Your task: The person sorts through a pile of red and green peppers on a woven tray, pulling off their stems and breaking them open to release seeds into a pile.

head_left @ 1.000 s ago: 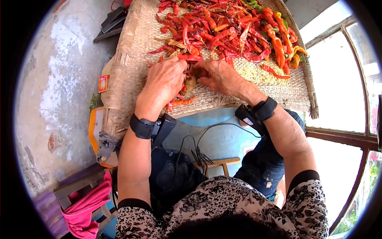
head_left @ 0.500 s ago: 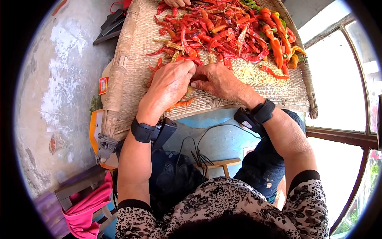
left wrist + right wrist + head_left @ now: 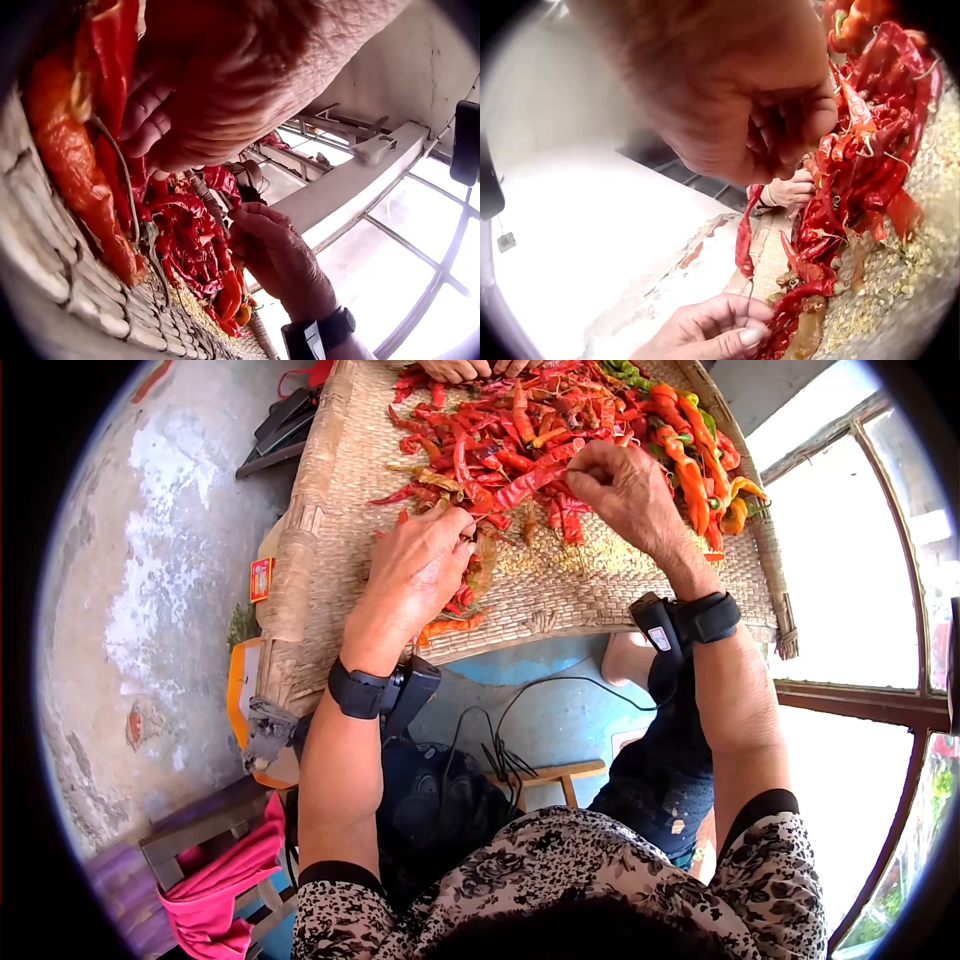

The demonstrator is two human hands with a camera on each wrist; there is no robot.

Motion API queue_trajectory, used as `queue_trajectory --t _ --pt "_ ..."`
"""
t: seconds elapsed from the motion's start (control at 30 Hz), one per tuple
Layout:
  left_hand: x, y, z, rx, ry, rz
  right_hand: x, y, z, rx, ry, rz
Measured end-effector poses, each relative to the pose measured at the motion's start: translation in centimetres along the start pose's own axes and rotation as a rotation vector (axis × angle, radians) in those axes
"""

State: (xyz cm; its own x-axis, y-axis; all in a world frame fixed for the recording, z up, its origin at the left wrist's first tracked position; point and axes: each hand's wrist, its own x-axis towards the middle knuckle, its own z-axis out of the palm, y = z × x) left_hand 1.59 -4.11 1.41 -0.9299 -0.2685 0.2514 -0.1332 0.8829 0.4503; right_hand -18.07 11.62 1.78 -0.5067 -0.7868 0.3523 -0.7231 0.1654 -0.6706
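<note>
A woven mat-like table [image 3: 350,485] with a thick rolled edge carries a broad heap of peppers [image 3: 565,415], mostly deep red, wrinkled and shiny, with brownish, yellowed ones among them. At its right side lie plumper orange peppers [image 3: 692,478], smoother and twisted, with some green. Pale yellow seeds [image 3: 862,319] are scattered over the near weave.

The right hand [image 3: 635,495] is at the heap's near edge, thumb and fingertips drawn together; whether its grip is clamped on anything cannot be told. The left hand [image 3: 415,565] lies lower and to the left, thumb and forefinger pinching at a stem [image 3: 751,292]. That stem belongs to a single red pepper [image 3: 744,244], which stands between the hands: slim, dark red, glossy, creased lengthwise, its far end hidden behind the right hand.
</note>
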Motion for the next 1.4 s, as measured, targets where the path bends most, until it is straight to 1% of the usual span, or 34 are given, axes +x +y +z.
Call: queue_trajectory --t 0.07,0.1,0.13,0.2,0.23,0.27,0.3,0.33,0.4,0.47,0.5,0.6,0.67,0.7,0.73,0.77,0.8,0.87,0.9,0.93,0.97,1.0,1.03,1.07,1.1,1.13,1.17,1.2,1.27,1.3,1.37,1.4 --pt "-0.1 0.1 0.4 -0.002 -0.016 0.008 0.3 0.6 -0.9 -0.032 0.235 0.173" --pt "-0.3 0.2 0.6 0.029 -0.008 0.016 0.4 0.8 -1.1 -0.110 0.328 0.133" --pt "-0.4 0.4 0.8 0.059 -0.001 0.023 0.4 0.9 -1.1 -0.112 0.329 0.131" --pt "-0.3 0.4 0.8 0.082 -0.010 0.013 0.4 1.1 -0.8 -0.157 0.302 0.112" --pt "-0.2 0.3 0.7 0.121 -0.037 0.020 -0.1 0.5 0.8 -0.136 0.065 0.038" --pt "-0.1 0.2 0.7 0.160 -0.065 0.027 -0.5 -0.1 1.9 -0.055 -0.048 -0.031" --pt "-0.1 0.2 0.7 0.162 -0.068 0.030 -0.9 -0.2 3.2 -0.065 -0.144 -0.102" --pt "-0.1 0.2 0.8 0.176 -0.083 0.028 -1.6 -0.6 4.4 -0.169 -0.166 -0.237" --pt "-0.3 0.5 0.8 0.190 -0.100 0.025 -2.3 -1.4 5.5 -0.297 -0.254 -0.212" --pt "-0.2 1.5 1.0 0.284 -0.134 -0.022 -2.1 -1.5 6.3 -0.341 -0.248 -0.181" --pt "-0.1 1.6 1.4 0.283 -0.133 -0.023 -2.1 -1.5 6.4 -0.385 -0.240 -0.152" --pt "-0.1 1.1 2.0 0.303 -0.097 -0.002 -1.2 -1.2 5.7 -0.436 -0.205 -0.198" --pt "-0.2 0.9 1.9 0.259 -0.053 0.015 -1.2 -1.0 4.6 -0.409 -0.176 -0.207" --pt "-0.2 0.9 1.8 0.259 -0.053 0.014 -1.1 -0.8 3.9 -0.316 -0.207 -0.116" --pt "-0.2 0.9 1.6 0.185 -0.055 -0.024 -1.0 -0.7 3.2 -0.223 -0.236 -0.026" --pt "-0.1 0.9 1.3 0.110 -0.057 -0.061 -0.6 -0.5 2.6 -0.143 -0.226 0.002" --pt "0.0 1.0 0.9 0.110 -0.055 -0.060 -0.3 -0.5 2.0 -0.043 -0.235 0.008" --pt "0.2 0.8 0.1 -0.097 -0.122 -0.146 0.0 -0.7 0.7 0.026 -0.299 0.127" --pt "0.2 0.5 -0.1 -0.115 -0.105 -0.110 0.1 -0.7 0.2 0.026 -0.295 0.128" --pt "0.3 0.6 -0.2 -0.114 -0.107 -0.105 0.1 -0.6 -0.1 -0.008 -0.347 0.141" --pt "0.5 0.6 -0.4 -0.331 -0.095 -0.222 0.2 -0.5 -0.4 -0.043 -0.398 0.154" --pt "0.6 0.6 -0.5 -0.548 -0.082 -0.340 0.1 0.0 -0.5 -0.042 -0.395 0.156" --pt "0.6 0.1 -0.4 -0.593 -0.057 -0.297 -0.1 0.7 -0.3 -0.083 -0.360 0.058" --pt "0.7 0.1 -0.5 -0.592 -0.059 -0.296 -0.3 1.3 -0.2 -0.124 -0.324 -0.041" --pt "0.7 0.1 -0.5 -0.770 -0.023 -0.289 -0.6 1.6 -0.2 -0.123 -0.323 -0.039" --pt "0.8 0.2 -0.7 -0.948 0.015 -0.280 -0.9 1.8 -0.2 -0.232 -0.320 -0.032" --pt "0.7 0.3 -1.3 -0.994 -0.039 -0.298 -1.0 1.9 -0.2 -0.342 -0.317 -0.024" --pt "0.7 0.3 -1.4 -0.993 -0.041 -0.298 -1.1 1.9 -0.2 -0.340 -0.316 -0.022" --pt "0.7 0.3 -1.6 -1.142 -0.056 -0.283 -1.0 1.8 -0.2 -0.324 -0.320 -0.004" --pt "0.6 0.3 -1.7 -1.150 -0.074 -0.293 -0.9 1.7 -0.2 -0.324 -0.319 -0.004" --pt "0.6 0.4 -1.6 -1.182 -0.070 -0.274 -0.6 1.6 -0.3 -0.020 -0.239 -0.088" --pt "0.7 0.4 -1.5 -1.215 -0.066 -0.254 -0.5 0.8 -0.6 -0.019 -0.238 -0.089"
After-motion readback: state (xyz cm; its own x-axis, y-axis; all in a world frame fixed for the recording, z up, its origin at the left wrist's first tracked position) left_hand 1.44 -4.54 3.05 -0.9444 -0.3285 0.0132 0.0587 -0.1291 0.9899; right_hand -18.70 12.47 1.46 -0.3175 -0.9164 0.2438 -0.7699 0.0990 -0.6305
